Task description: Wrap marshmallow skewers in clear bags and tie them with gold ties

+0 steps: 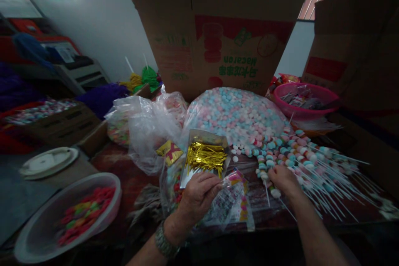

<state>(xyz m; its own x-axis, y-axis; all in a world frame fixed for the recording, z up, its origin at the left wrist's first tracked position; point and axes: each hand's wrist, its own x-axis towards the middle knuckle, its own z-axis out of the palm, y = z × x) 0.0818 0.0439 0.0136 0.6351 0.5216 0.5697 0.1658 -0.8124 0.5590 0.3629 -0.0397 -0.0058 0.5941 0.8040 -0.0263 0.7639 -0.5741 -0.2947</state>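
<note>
Bagging, apparently: left hand (201, 191) pinches clear bag (236, 198); right hand (283, 179), at three o'clock, seemingly grips candy skewer (275, 193). Next move calls for alignment

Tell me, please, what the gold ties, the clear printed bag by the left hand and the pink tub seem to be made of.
Gold ties: metallic foil or metallised plastic, I cannot tell which; shiny, given their bright glints.
Clear printed bag: likely thin, glossy plastic film, being see-through and creased.
Pink tub: apparently smooth plastic, judging by its even colour and rounded rim.
</note>
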